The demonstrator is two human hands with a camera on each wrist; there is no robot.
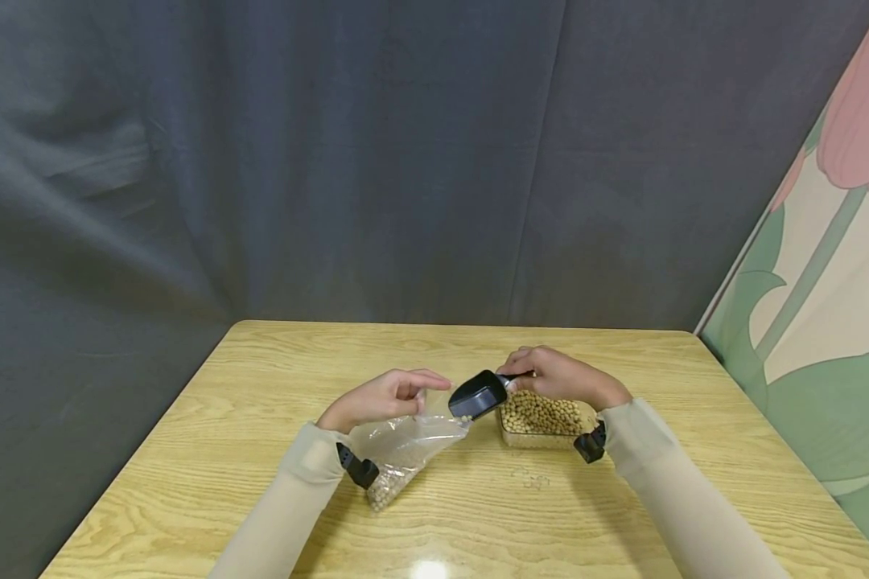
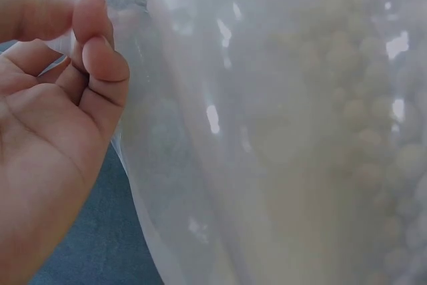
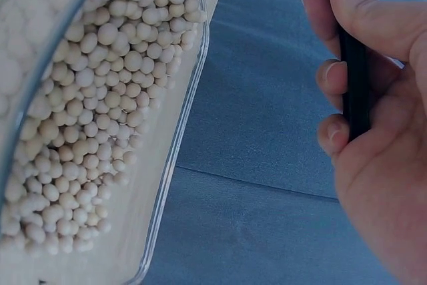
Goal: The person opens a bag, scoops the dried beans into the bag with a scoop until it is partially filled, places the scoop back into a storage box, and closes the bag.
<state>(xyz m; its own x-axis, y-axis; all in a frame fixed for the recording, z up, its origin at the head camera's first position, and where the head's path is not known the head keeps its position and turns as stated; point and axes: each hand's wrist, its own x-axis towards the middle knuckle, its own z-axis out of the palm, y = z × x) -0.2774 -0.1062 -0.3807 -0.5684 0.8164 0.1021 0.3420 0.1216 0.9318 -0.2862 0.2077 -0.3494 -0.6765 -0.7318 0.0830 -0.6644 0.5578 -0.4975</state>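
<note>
My left hand [image 1: 391, 398] pinches the upper edge of a clear plastic bag [image 2: 200, 165] between thumb and fingers. Pale round beans [image 1: 382, 487] fill the bag's lower end, which reaches down to the table. In my right hand [image 1: 561, 376] is the handle of a black scoop [image 1: 478, 394], with the fingers curled round it. The scoop tilts toward the bag, its lip at the bag's mouth, where a few beans show. Below the right hand stands a clear container [image 1: 539, 441] holding many soybeans [image 3: 100, 105].
The wooden table [image 1: 261, 466] carries the bag and the container. Small clear bits [image 1: 532, 481] lie in front of the container. A dark curtain [image 1: 376, 161] hangs behind the table, and a flower-patterned panel [image 1: 811, 322] stands at the right.
</note>
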